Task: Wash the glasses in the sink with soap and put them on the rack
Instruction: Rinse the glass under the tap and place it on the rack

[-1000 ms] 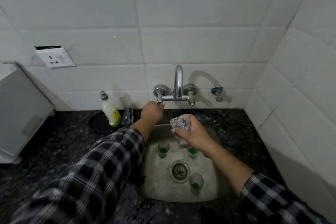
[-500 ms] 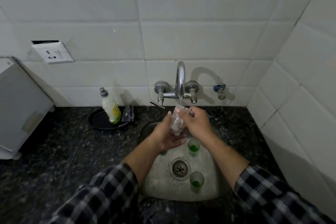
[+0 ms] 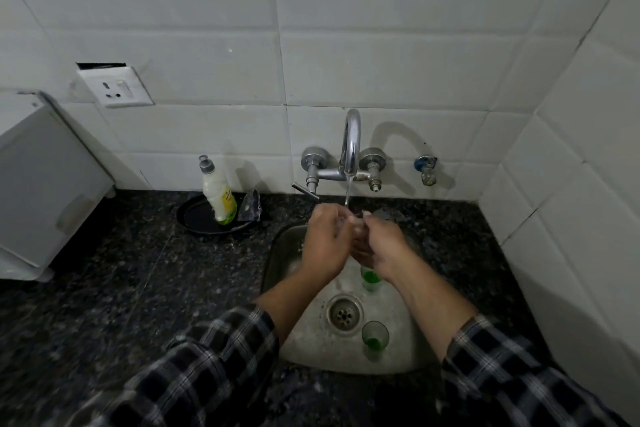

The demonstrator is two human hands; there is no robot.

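A small clear glass (image 3: 357, 230) sits between both my hands under the running tap (image 3: 351, 146), and the hands hide most of it. My left hand (image 3: 323, 243) wraps it from the left. My right hand (image 3: 381, 246) grips it from the right. A thin stream of water falls onto the glass. Two more small glasses with green bottoms stand upright in the steel sink (image 3: 277, 253): one (image 3: 370, 279) just below my right hand, one (image 3: 375, 340) beside the drain (image 3: 343, 314).
A soap bottle (image 3: 219, 198) and a crumpled packet (image 3: 251, 208) rest on a black plate (image 3: 204, 220) left of the sink, on the dark granite counter (image 3: 121, 288). A white box (image 3: 41, 184) stands at far left. Tiled walls close in behind and at right.
My left hand left the tap handle and came to the glass in my right hand. Water now runs, and both hands have closed more tightly around the glass under the stream.
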